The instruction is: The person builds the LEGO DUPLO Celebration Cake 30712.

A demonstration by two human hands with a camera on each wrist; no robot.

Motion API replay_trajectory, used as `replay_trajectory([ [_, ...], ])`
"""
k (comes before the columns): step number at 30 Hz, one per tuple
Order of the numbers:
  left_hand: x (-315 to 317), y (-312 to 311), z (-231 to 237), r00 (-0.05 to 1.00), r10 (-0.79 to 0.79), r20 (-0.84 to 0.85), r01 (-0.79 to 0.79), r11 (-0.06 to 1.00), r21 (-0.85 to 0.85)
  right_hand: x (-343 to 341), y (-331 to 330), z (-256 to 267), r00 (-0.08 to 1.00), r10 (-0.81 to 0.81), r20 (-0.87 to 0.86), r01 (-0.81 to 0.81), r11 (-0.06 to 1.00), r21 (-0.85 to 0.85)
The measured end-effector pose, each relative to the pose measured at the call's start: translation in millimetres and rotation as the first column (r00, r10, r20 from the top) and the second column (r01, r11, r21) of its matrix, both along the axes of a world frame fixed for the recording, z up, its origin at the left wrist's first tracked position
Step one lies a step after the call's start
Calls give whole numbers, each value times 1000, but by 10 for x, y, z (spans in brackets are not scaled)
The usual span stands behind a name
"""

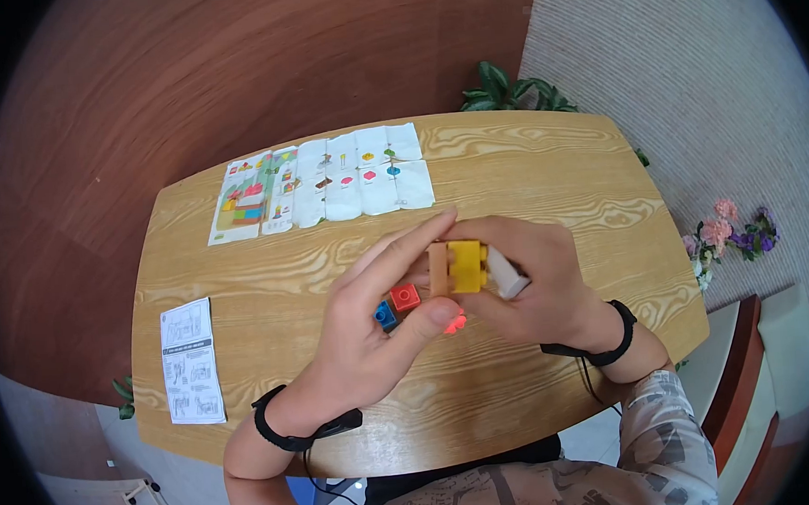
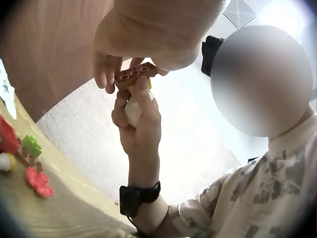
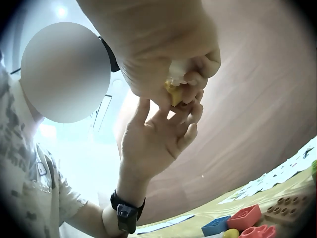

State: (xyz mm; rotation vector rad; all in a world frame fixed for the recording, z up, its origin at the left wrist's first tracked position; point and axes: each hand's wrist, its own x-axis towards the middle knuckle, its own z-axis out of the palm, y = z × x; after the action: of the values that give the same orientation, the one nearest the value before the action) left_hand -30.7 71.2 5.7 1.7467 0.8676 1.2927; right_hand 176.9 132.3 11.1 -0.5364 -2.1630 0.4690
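Note:
My left hand (image 1: 372, 324) pinches a brown toy brick (image 1: 438, 269) by its two ends, thumb nearest me. A yellow toy brick (image 1: 466, 267) lies flat against the brown one. My right hand (image 1: 540, 272) grips a white toy piece (image 1: 506, 274) beside the yellow brick, its fingers covering much of it. In the left wrist view, open round sockets show on the underside of the brown brick (image 2: 134, 73), with the white piece (image 2: 132, 111) below it inside the right fist. The right wrist view shows the yellow brick (image 3: 174, 93) between both hands, above the table.
Below the hands lie a red brick (image 1: 405, 297), a blue brick (image 1: 384, 316) and a pink flower piece (image 1: 456, 324). A green brick (image 2: 31, 146) and a brown studded brick (image 3: 286, 208) are nearby. An unfolded picture sheet (image 1: 355, 200) and a printed leaflet (image 1: 191, 363) lie farther off.

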Motion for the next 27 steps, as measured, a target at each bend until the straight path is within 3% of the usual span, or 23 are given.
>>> replay_trajectory([
  [2, -29, -16, 19, 1000, -13, -21, 11, 995, -96, 13, -31, 4, 995, -49, 84, 41, 994, 104],
  [5, 0, -23, 53, 984, -51, 170, 86, 975, -205, -3, -26, -2, 997, -75, 29, 69, 985, 157],
  [8, 19, -22, 48, 957, -108, 270, 151, 977, -147, 66, -60, 47, 992, -67, 105, 52, 989, 142],
  [11, 15, -20, 65, 941, -131, 312, 181, 974, -138, 57, -45, 47, 999, -18, 32, 14, 995, 97],
  [14, -7, 6, 30, 957, -137, 255, 167, 981, -101, 76, -66, 76, 997, -34, 73, 24, 990, 136],
  [20, 81, -64, 3, 943, -149, 299, 210, 960, -183, 34, -119, 61, 992, -115, 49, 94, 946, 310],
  [23, 143, -96, 1, 984, -87, 155, 105, 988, -116, 26, -98, 16, 992, -123, 23, 109, 939, 327],
  [27, 166, -95, -52, 992, -79, 94, 84, 995, -45, 32, -151, 40, 983, -178, 53, 148, 922, 357],
])
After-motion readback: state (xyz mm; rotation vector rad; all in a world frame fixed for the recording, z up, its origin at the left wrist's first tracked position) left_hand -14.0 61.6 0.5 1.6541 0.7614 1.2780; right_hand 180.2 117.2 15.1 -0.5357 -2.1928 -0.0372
